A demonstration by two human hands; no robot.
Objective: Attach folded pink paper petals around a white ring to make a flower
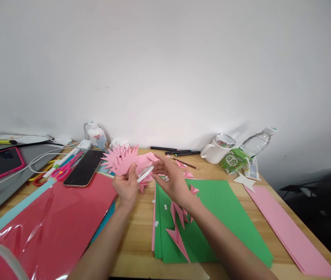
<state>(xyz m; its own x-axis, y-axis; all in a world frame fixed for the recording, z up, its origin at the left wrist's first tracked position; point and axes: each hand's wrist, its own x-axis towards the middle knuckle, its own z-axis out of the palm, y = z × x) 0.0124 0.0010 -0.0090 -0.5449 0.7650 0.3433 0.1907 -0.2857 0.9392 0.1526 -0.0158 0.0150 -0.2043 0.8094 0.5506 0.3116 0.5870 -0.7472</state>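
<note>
My left hand (pixel 125 186) pinches a pink paper piece (pixel 122 166) between thumb and fingers, just above the table. Pointed pink folds fan out along its left and upper side, and a small dark spot shows among them. A narrow white strip (pixel 145 174) slants across its right part. At that right end is my right hand (pixel 171 179), its fingers bent and its thumb apart from them. Its fingertips reach the paper's edge near the strip; whether they press on it I cannot make out. Below lie several folded pink paper spikes (pixel 178 240) on green sheets (pixel 218 217).
Left are a red plastic-covered sheet (pixel 54 217), a dark phone (pixel 84 168), pink scissors (pixel 67 166) and a pink-cased phone (pixel 5 162). Pens (pixel 163 148), a white mug (pixel 216 151), a green box (pixel 234 160) and a tilted bottle (pixel 257 143) stand behind. Folded pink paper (pixel 290 231) lies right.
</note>
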